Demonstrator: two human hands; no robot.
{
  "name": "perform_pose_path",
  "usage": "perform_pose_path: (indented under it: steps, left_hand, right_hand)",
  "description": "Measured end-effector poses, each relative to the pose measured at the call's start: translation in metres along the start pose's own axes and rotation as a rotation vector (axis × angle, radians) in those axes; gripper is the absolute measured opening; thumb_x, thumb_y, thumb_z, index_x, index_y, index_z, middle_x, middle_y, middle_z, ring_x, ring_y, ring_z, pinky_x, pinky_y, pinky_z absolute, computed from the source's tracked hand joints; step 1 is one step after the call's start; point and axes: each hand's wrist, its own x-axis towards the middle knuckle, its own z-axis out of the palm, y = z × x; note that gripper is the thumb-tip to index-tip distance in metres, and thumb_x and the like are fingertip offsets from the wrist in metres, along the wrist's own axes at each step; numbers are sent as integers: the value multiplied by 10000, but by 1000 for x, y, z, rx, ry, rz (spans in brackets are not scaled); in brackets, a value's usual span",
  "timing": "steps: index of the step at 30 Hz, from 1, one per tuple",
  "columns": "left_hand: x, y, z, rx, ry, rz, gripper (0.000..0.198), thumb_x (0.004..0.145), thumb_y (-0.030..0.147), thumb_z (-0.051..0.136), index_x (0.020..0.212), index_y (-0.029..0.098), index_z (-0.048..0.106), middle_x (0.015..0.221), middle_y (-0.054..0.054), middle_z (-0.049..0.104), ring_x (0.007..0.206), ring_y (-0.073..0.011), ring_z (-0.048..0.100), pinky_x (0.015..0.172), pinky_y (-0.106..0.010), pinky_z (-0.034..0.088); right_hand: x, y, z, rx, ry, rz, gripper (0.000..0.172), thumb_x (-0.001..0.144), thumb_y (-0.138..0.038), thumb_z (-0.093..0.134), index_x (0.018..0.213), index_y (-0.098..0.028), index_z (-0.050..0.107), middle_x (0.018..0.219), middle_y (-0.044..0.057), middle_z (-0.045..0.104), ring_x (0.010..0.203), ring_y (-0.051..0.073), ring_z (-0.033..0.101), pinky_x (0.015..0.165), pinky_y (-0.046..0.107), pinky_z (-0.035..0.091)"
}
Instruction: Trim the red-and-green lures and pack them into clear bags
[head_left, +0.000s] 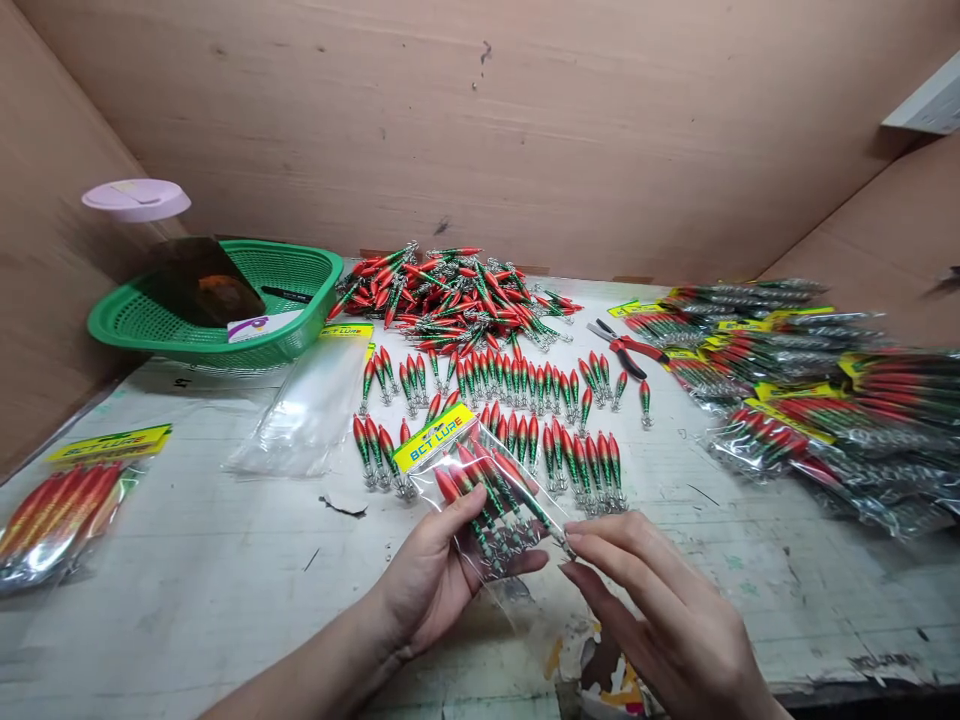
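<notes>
My left hand (442, 570) is closed around a clear plastic bag (510, 600) with a yellow "BCT LURE" header (435, 437), thumb on top and fingers beneath. Several red-and-green squid jigs lie side by side inside, hooks toward me. At the bag's right edge, my right hand (660, 610) pinches the hook end of another squid jig (534, 505), whose body slants up to the left. Whether this jig lies fully within the plastic I cannot tell. Just beyond the bag, loose squid jigs (596, 465) stand in rows on the white table (262, 600).
Behind the rows is a heap of squid jigs (450, 295). Red-handled pliers (630, 350) lie near filled bags (795, 400) on the right. Flat bags (307, 400), a green basket (225, 345) and a tumbler with a pink lid (136, 200) are left, beyond another filled bag (67, 510).
</notes>
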Motion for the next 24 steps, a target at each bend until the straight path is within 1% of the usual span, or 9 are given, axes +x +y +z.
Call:
perform_pose_path:
  steps: [2, 3, 7, 11, 14, 18, 21, 24]
  left_hand:
    - [1, 1, -1, 1, -13, -1, 347, 870, 229, 547, 1189, 96, 555, 1086, -165, 688, 953, -305, 671, 818, -496, 555]
    - [1, 1, -2, 0, -19, 1, 339, 872, 234, 545, 1181, 96, 560, 1078, -160, 691, 951, -305, 673, 824, -500, 552]
    - [0, 1, -1, 9, -41, 14, 320, 890, 243, 523, 1180, 116, 571, 1147, -152, 669, 962, -290, 670, 799, -478, 567]
    - [-1, 0, -1, 50, -71, -25, 315, 894, 252, 515, 1152, 89, 596, 1174, -171, 651, 984, -309, 661, 789, -460, 572]
    - [1, 0, -2, 64, -85, -38, 320, 900, 264, 501, 1128, 68, 613, 1181, -181, 645, 999, -318, 654, 789, -447, 574]
    - [3, 0, -2, 61, -55, -13, 304, 897, 271, 503, 1103, 85, 629, 1157, -161, 660, 980, -310, 661, 774, -439, 579]
    - [3, 1, -2, 59, -68, -4, 285, 890, 271, 514, 1078, 97, 639, 1139, -149, 669, 976, -310, 663, 775, -444, 577]
    - [2, 0, -2, 68, -89, -19, 299, 898, 282, 505, 1100, 101, 628, 1186, -154, 648, 1003, -313, 653, 777, -448, 577]
  right_hand:
    - [-2, 2, 0, -4, 54, 16, 276, 803, -4, 574, 1039, -136, 631, 937, 101, 620, 862, 177, 605, 704, 290, 525]
    - [-3, 3, -1, -1, 57, 26, 276, 802, -7, 577, 1036, -142, 636, 936, 99, 612, 865, 177, 602, 697, 288, 525]
    - [-8, 4, -4, 83, -40, 52, 336, 838, -5, 512, 1114, -164, 619, 910, 87, 598, 814, 164, 590, 641, 279, 520]
    - [-8, 5, -2, 113, -29, 25, 381, 818, 37, 519, 1127, -172, 596, 855, 72, 585, 778, 166, 538, 620, 301, 486]
    - [-6, 6, -1, 76, -46, 25, 327, 813, 29, 541, 1071, -160, 607, 853, 74, 569, 778, 165, 519, 619, 297, 468]
    - [-4, 6, -3, 45, -88, 0, 245, 821, 0, 547, 1004, -153, 603, 848, 76, 549, 775, 167, 508, 614, 292, 458]
    - [-5, 6, -3, 39, -89, -9, 256, 822, -1, 541, 1012, -162, 600, 862, 77, 543, 792, 173, 508, 621, 296, 458]
    - [-6, 8, -3, 37, -80, 0, 272, 820, -3, 551, 1025, -173, 602, 883, 76, 544, 791, 168, 511, 625, 294, 463]
